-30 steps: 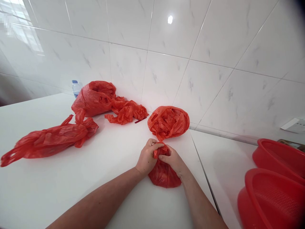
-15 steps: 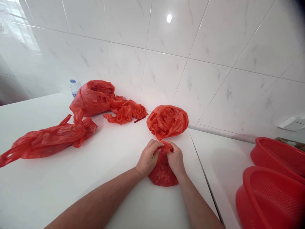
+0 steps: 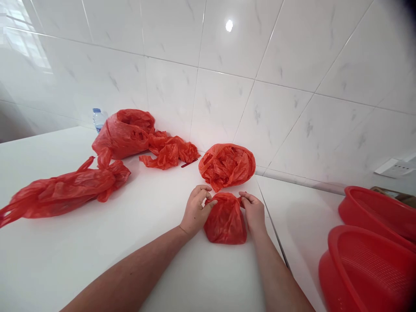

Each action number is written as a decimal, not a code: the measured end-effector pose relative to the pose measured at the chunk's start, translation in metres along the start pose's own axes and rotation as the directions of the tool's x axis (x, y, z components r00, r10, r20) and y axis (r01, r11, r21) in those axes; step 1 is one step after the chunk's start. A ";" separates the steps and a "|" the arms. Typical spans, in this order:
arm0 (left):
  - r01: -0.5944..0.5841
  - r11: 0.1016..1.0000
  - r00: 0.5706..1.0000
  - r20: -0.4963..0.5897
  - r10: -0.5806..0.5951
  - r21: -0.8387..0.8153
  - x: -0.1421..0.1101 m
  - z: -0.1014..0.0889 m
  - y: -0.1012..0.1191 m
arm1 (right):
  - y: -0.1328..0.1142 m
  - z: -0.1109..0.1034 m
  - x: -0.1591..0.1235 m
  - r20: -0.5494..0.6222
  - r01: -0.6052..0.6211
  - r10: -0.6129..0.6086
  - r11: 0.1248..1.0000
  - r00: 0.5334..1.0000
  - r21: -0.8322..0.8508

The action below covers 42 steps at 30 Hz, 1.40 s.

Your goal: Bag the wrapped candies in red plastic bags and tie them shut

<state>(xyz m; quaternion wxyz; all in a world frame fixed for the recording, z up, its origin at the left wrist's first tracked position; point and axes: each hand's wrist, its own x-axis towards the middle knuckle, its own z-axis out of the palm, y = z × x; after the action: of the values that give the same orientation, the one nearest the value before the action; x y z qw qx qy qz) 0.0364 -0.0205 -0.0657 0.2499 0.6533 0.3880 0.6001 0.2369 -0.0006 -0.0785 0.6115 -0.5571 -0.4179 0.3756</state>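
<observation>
Head view, clock centred on small red bag: tiled wall [image 3: 169,91] runs across the back, 9 thru 12 to 3. White table [image 3: 162,203] spreads below it, w/ a dark seam [image 3: 273,219] on the R side, passing near the R hand. 2 red baskets w/ perforated interiors, cut off by the pic edge: near basket [image 3: 341,255] approx 4 o'clock, far basket [image 3: 354,212] approx 3. Long red bag [image 3: 68,193] lies at 9, its L end cut off. Bulging red bag [image 3: 121,134] btwn 10 & 11, by the wall. Round red bag [image 3: 227,167] at 12, just beyond the hands, folds bunched inside. Crumpled red plastic [image 3: 169,151] at 11, against the bulging bag's R side. Small red bag [image 3: 225,221] sits on the table btwn both hands, upper edge gathered; contents can't be made out. L hand [image 3: 197,208]: thumb & fingers pinched on its upper edge at 10. R hand [image 3: 253,210]: likewise pinching its upper corner at 2, fingers bent. White socket plate [image 3: 394,168] on wall, btwn 2 & 3. Clear bottle [image 3: 98,120], blue cap, upright at 10, partly behind bulging bag. Slim dark-red item [image 3: 189,163] at 11, beside the crumpled plastic.
</observation>
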 end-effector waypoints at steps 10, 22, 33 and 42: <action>0.296 0.955 0.950 -0.111 -0.293 0.014 0.013 -0.008 -0.025 | 0.017 -0.035 0.018 -0.247 0.054 -0.146 0.937 0.958 -0.345; -0.130 0.899 0.976 0.211 0.043 0.418 -0.007 0.007 -0.017 | 0.006 0.005 -0.011 0.138 0.203 -0.159 0.879 0.978 -0.432; -0.150 0.814 0.922 0.376 -0.090 0.561 0.001 -0.041 -0.001 | 0.013 0.005 -0.009 0.244 0.034 0.061 0.929 0.968 -0.367; 0.156 0.691 0.987 -0.141 -0.079 0.706 0.030 -0.188 0.036 | 0.023 0.011 -0.004 0.309 0.102 0.089 0.829 0.947 -0.550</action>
<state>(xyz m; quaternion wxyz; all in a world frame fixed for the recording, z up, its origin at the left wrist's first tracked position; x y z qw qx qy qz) -0.1406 -0.0432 0.0100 -0.0047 0.6421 0.6432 0.4171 0.2250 0.0021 -0.1011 0.3466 -0.6411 -0.6051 0.3204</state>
